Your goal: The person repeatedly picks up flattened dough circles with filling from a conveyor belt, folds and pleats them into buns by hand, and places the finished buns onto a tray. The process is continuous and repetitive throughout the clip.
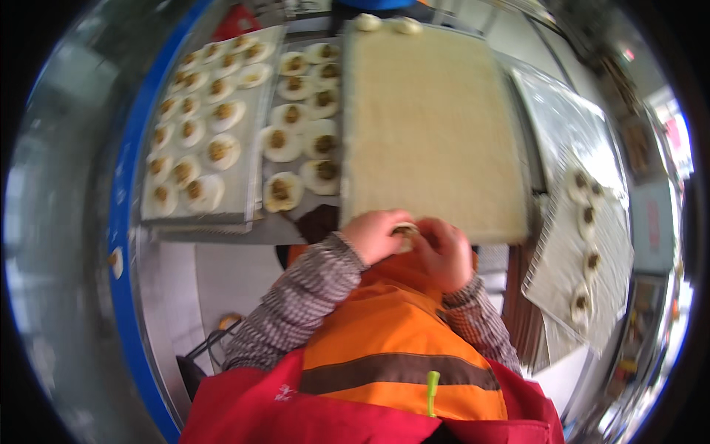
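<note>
Close to my body, at the near edge of a large cloth-covered tray [436,133], I hold a small filled dough wrapper [404,230] between both hands. My left hand [376,234] cups it, its fingers curled around the side. With bent fingers, my right hand [448,255] pinches at the wrapper's right edge. Brown filling shows in the wrapper's opening. Part of the dough is hidden behind my fingers. Two closed buns, a left bun [367,22] and a right bun [407,26], sit at the far end of the cloth.
At left, a tray [244,159] carries several flat dough rounds topped with filling. More filled rounds [292,115] lie between it and the cloth. A lined tray [551,259] with several filled pieces is at right. A blue edge [122,222] borders the far left.
</note>
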`<state>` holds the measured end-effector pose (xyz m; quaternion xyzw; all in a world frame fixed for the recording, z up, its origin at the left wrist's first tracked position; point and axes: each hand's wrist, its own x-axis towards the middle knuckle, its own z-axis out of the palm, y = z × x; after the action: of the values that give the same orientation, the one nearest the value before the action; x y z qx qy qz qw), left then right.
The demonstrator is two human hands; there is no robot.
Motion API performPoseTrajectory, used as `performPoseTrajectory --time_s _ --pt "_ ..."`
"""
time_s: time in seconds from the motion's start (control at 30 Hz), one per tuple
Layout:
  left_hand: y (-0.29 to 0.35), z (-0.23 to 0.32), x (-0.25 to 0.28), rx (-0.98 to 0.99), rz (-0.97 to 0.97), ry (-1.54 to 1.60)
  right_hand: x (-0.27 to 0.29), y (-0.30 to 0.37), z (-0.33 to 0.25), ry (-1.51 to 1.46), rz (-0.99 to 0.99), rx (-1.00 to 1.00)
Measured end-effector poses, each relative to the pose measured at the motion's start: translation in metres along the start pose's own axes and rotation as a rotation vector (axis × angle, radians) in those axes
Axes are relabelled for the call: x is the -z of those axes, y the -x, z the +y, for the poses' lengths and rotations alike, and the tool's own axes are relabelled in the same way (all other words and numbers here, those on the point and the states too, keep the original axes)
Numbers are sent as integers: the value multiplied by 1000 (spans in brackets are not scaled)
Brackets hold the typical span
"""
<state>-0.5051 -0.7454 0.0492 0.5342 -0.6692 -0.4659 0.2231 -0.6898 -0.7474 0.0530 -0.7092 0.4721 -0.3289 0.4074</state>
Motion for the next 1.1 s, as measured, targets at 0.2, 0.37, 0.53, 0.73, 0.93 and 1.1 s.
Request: performPoseTrajectory --time_s 0.2,0.37,0.53,0.73,0.93,1.1 --pt "2 -10 -8 -30 164 484 -2 -9 0 -238 -34 -117" --pt "4 -7 -2 -21 266 281 -14 -21 -14 -464 -52 -179" --pt "9 -6 20 21 140 129 -15 -33 -31 210 -127 280" --pt "7 -5 38 -53 10 503 -14 -39 -25 -3 -89 197" --pt "3 -15 16 12 294 1011 -18 -48 -22 -64 -39 141" --pt "3 -22 9 54 390 884 -18 -46 -27 -241 -23 40"
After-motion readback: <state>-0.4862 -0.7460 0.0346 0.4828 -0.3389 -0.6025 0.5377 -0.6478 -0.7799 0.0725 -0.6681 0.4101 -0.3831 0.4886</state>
